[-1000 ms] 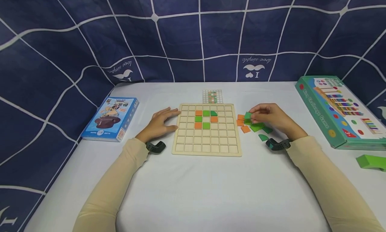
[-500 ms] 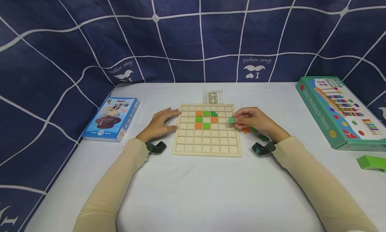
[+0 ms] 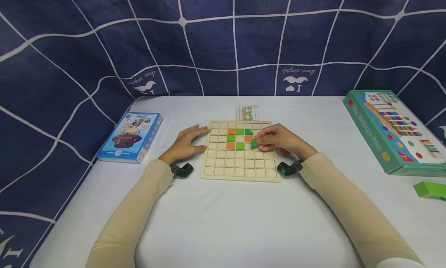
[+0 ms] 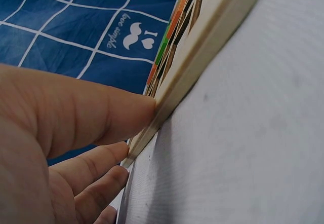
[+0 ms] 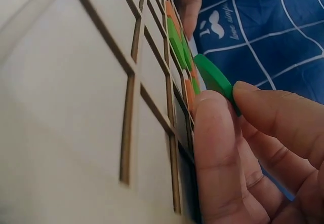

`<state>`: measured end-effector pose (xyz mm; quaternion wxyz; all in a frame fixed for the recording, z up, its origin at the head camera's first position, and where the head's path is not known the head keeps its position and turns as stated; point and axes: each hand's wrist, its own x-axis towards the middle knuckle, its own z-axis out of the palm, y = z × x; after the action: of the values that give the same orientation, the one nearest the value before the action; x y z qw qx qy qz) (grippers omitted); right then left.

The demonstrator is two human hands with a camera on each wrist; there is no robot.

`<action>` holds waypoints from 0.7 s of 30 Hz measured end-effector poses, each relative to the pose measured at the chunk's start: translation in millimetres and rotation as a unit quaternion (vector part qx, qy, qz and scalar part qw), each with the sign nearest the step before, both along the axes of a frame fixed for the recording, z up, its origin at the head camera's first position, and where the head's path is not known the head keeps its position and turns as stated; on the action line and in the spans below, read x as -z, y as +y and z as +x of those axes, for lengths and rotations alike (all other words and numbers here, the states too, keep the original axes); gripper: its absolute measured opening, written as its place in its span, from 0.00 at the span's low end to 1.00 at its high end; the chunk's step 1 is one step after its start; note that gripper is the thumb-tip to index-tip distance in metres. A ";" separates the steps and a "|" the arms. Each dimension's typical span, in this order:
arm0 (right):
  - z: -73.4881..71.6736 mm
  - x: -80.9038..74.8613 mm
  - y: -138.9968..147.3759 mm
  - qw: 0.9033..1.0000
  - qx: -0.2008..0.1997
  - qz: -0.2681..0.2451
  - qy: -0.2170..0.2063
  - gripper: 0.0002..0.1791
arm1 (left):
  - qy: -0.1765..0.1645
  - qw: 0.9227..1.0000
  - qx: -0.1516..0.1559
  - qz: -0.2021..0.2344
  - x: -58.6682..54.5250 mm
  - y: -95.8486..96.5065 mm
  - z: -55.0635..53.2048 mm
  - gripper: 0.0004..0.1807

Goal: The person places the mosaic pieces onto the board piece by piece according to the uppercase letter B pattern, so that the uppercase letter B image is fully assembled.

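The tile (image 3: 254,144) is moving farther over the board (image 3: 240,163), my right hand (image 3: 280,138) pinching it, my straight-fingered left hand (image 3: 184,142) touching its edge.

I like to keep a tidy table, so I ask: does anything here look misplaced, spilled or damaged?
I see nothing spilled or damaged. Slightly odd is the green block at the head view's right edge: it lies apart from the wooden board and looks chunkier than the flat tiles.
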<state>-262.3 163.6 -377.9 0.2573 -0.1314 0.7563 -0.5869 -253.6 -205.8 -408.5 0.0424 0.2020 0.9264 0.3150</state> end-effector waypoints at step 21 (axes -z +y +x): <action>-0.8 0.0 -26.2 0.990 0.008 0.124 0.067 0.09 | -0.002 1.000 -0.007 -0.007 -2.5 1.9 1.9 0.37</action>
<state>-263.1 137.4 -377.9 0.2151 -0.1315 0.8400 -0.4804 -251.7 -203.9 -406.0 0.0434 0.1949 0.9299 0.3089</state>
